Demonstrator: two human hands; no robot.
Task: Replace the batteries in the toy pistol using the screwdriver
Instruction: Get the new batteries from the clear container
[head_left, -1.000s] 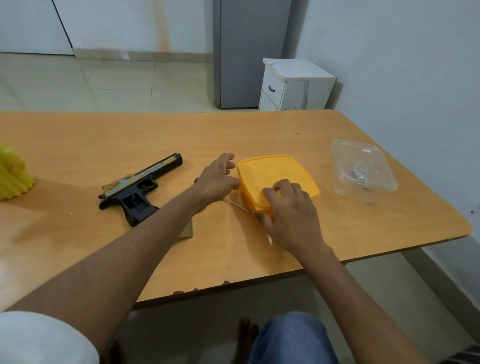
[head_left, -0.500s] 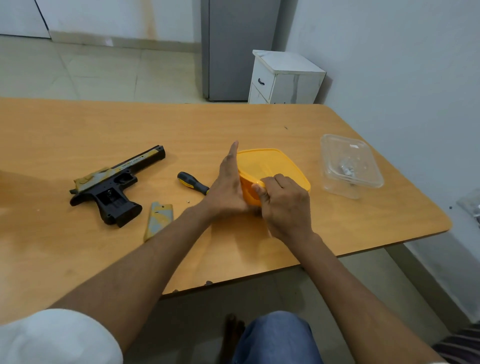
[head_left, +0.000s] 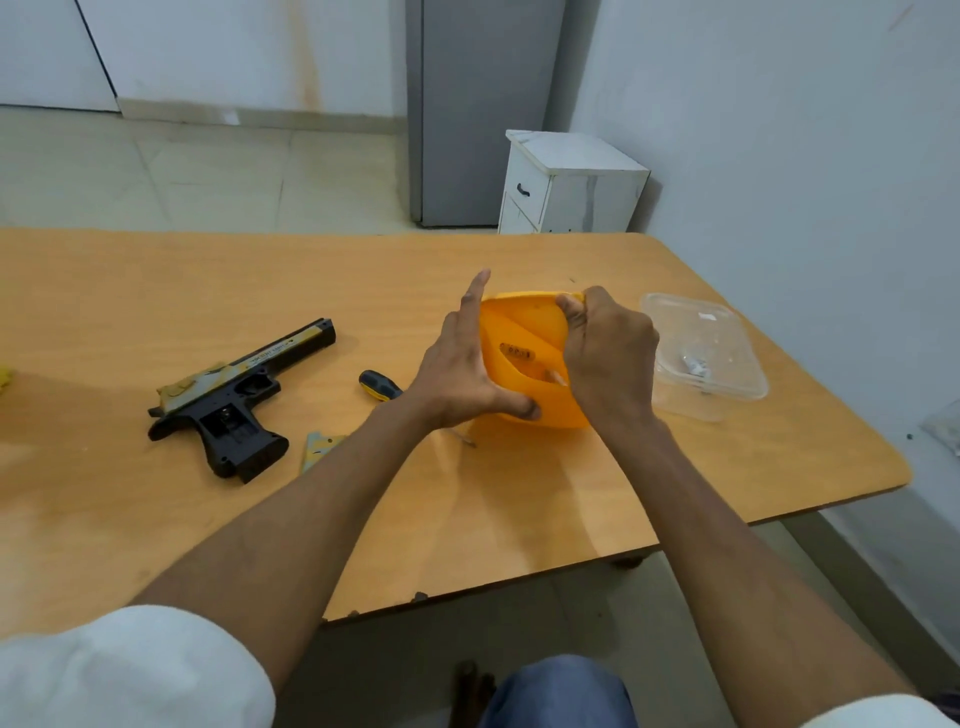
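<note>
Head view shows your left hand (head_left: 457, 379) bracing, fingers straight, and right hand (head_left: 605, 358) gripping the light, flexible yellow lid (head_left: 524, 358); hold its rim, it probably bends easily.

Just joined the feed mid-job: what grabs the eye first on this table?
The yellow box held tilted between both hands at table centre: left hand steadies its side, right hand grips its far rim. Left of them lies the toy pistol with its grip open, the screwdriver between.
</note>
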